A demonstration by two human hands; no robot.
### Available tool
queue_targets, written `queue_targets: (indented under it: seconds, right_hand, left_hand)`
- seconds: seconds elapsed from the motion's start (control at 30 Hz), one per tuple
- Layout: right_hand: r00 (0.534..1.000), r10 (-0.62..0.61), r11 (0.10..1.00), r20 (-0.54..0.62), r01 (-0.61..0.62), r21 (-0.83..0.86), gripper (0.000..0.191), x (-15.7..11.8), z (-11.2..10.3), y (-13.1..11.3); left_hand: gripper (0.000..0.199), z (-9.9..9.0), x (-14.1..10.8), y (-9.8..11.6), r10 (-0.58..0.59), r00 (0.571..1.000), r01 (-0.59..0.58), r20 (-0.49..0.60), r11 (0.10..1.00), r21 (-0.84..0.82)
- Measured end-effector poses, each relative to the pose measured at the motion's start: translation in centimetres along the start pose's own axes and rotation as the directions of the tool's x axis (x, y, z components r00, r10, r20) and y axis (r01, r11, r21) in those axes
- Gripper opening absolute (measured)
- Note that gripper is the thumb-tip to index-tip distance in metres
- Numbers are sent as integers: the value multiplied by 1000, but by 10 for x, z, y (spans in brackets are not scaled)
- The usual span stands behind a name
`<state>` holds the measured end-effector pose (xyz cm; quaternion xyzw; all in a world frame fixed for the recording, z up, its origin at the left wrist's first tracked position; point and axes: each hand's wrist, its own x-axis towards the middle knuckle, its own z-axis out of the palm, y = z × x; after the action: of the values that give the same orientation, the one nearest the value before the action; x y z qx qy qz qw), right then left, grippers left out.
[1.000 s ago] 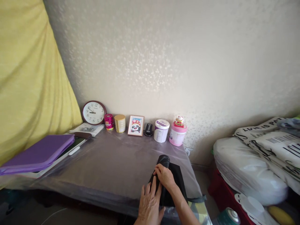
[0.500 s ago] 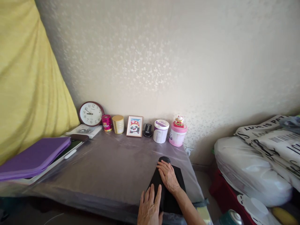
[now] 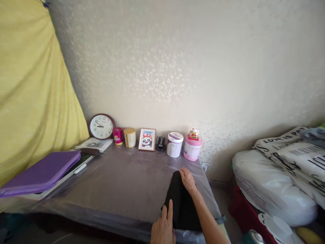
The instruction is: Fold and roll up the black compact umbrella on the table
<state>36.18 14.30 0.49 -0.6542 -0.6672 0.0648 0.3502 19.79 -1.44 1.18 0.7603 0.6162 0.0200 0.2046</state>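
Note:
A folded black piece that looks like cloth or a soft bag (image 3: 186, 211) lies at the right front corner of the covered table (image 3: 127, 186). Its exact kind I cannot make out. At its far end, the fingers of my right hand (image 3: 188, 180) are bent closed over the edge. My left hand (image 3: 164, 225) rests on the near left side of the black piece, with two fingers stretched out along it and the others partly hidden.
Along the wall stand a clock (image 3: 102, 126), a magenta can (image 3: 118, 136), a yellow-lidded jar (image 3: 130, 138), a panda picture frame (image 3: 147, 139), a black device (image 3: 160, 143), a white tub (image 3: 175, 145) and a pink tub (image 3: 192, 149) with a cat figurine. Purple folders (image 3: 43, 173) lie left; bagged bedding (image 3: 271, 186) is right.
My right hand has moved from the middle of the black piece to its far edge. A round black part at that end no longer shows. The view has shifted slightly.

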Motion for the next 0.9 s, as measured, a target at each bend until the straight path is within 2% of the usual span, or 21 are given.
queue_targets:
  seconds: [0.1, 0.17, 0.3, 0.4, 0.5, 0.7, 0.9]
  right_hand:
    - [992, 114, 993, -53, -114, -3, 35, -20, -26, 19]
    - [965, 254, 967, -60, -254, 10, 33, -41, -43, 32]
    - [934, 356, 933, 22, -357, 54, 34, -82, -62, 41]
    - [934, 349, 929, 72, -355, 105, 35, -100, -65, 34]
    - [946, 318, 938, 63, -324, 121, 34, -106, -63, 23]
    - [962, 272, 959, 37, -274, 70, 33, -98, -57, 10]
    - [978, 207, 960, 25, -208, 188, 35, -85, -52, -10]
  left_hand:
    - [88, 1, -1, 0, 13, 1000, -13, -8, 1000, -22]
    - [86, 1, -3, 1, 14, 999, -15, -29, 1000, -22]
    - [84, 2, -5, 2, 23, 997, -24, -69, 1000, -12]
    - [83, 4, -6, 2, 24, 996, -24, -87, 1000, -8]
    - [81, 4, -7, 2, 23, 995, -25, -102, 1000, -10]
    - [81, -3, -10, 5, 10, 998, -12, -66, 1000, -29]
    - [80, -3, -9, 6, -4, 999, 2, -53, 999, -37]
